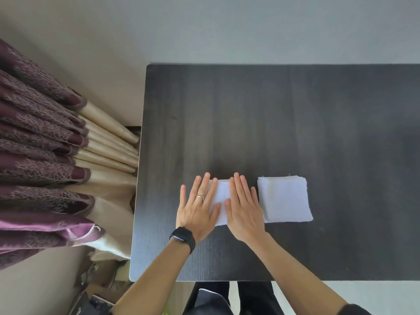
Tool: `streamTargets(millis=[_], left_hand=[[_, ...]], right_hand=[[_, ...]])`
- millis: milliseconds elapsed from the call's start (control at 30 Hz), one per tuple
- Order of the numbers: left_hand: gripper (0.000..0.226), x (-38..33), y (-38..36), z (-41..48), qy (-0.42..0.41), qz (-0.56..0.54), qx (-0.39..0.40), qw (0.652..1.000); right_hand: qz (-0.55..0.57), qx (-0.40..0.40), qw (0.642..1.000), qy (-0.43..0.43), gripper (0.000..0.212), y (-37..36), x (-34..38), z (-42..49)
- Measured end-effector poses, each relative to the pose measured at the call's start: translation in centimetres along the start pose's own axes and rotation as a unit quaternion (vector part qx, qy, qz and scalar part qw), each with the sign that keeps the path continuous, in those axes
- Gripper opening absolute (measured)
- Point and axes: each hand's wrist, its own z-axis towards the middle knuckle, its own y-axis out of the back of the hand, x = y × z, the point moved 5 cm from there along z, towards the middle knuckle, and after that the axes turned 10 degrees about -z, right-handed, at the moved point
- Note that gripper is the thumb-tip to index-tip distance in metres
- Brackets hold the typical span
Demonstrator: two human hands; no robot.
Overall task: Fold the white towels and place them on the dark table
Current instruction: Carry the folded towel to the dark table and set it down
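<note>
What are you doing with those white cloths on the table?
A person is folding small white towels on a dark wooden table. Both hands lie flat, palms down, pressing one folded white towel: the left hand, with a ring and a black wristband, covers its left side, and the right hand covers its right. Just to the right, apart from the hands, sits a neat stack of folded white towels.

Dark wood-grain worktop [295, 123] against a pale grey wall [250, 26], purple-and-beige pleated curtains [45, 142] at left.
</note>
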Motion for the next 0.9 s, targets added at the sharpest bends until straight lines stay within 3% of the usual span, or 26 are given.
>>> streamTargets(millis=[333,467,600,700,900], left_hand=[[0.066,-0.2,-0.1,0.2,0.029,-0.013,0.006,0.999],[0.066,-1.2,1.4,-1.2,0.071,-0.135,-0.026,0.988],[0.07,-2.2,2.9,-3.9,0.175,-0.291,-0.107,0.934],[0.066,-3.4,2.8,-5.7,0.189,-0.314,-0.109,0.924],[0.081,-4.7,-0.2,-6.9,0.19,-0.31,-0.046,0.93]], right_hand=[[0.002,-0.006,1.0,0.027,0.057,0.1,-0.5,0.4],[0.059,-0.04,0.996,0.044,0.06,3.1,-2.2,-2.0],[0.124,-0.087,0.988,-0.017,0.06,5.7,-7.9,-5.7],[0.143,-0.107,0.982,-0.066,0.058,5.9,-12.5,-8.3],[0.174,0.025,0.977,-0.123,0.076,2.5,-17.7,-10.4]])
